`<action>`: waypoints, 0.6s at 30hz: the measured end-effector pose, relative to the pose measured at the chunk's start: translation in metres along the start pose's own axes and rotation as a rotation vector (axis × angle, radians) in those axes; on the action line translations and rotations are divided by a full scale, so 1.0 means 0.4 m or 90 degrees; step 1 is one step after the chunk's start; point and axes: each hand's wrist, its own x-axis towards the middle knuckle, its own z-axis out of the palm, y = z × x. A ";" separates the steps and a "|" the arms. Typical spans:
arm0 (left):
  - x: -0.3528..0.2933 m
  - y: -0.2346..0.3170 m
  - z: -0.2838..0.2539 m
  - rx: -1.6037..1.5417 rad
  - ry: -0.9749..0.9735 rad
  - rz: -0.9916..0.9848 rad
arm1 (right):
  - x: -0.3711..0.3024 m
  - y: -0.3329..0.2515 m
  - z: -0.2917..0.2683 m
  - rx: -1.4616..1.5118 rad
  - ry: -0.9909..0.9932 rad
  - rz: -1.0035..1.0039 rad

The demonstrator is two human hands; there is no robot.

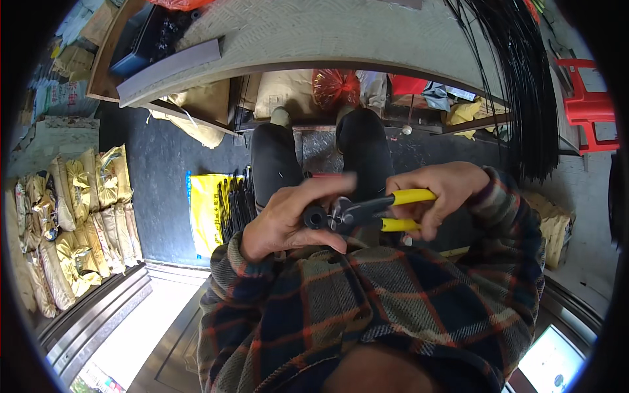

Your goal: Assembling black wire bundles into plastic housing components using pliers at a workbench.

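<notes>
My right hand is wrapped round the yellow handles of a pair of pliers, whose dark head points left. The handles are spread apart. At the head is a small shiny metal piece; whether it belongs to the pliers I cannot tell. My left hand curls round a short black tubular piece with a hole in its end, right beside the pliers' head. The fingers at its top are smeared by motion, and its lower fingers are hidden. Both hands are above my lap, in front of the plaid jacket.
A light worktop curves across the far side, with a red plastic bag beneath it. Long black strips hang at the right, near a red stool. Wrapped packages stand left. A yellow bag lies beside black strips.
</notes>
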 end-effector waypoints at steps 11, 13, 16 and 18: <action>0.006 -0.021 0.009 -0.053 0.111 0.066 | -0.011 -0.014 0.052 -0.429 0.303 -0.181; 0.019 0.000 -0.010 -0.073 -0.017 0.051 | -0.027 0.000 0.031 -0.145 0.069 -0.113; 0.018 -0.030 -0.013 -0.070 -0.044 0.142 | -0.004 0.012 0.007 0.120 -0.115 -0.048; 0.014 -0.035 -0.013 -0.075 -0.030 0.110 | -0.014 0.020 0.020 0.263 0.028 -0.085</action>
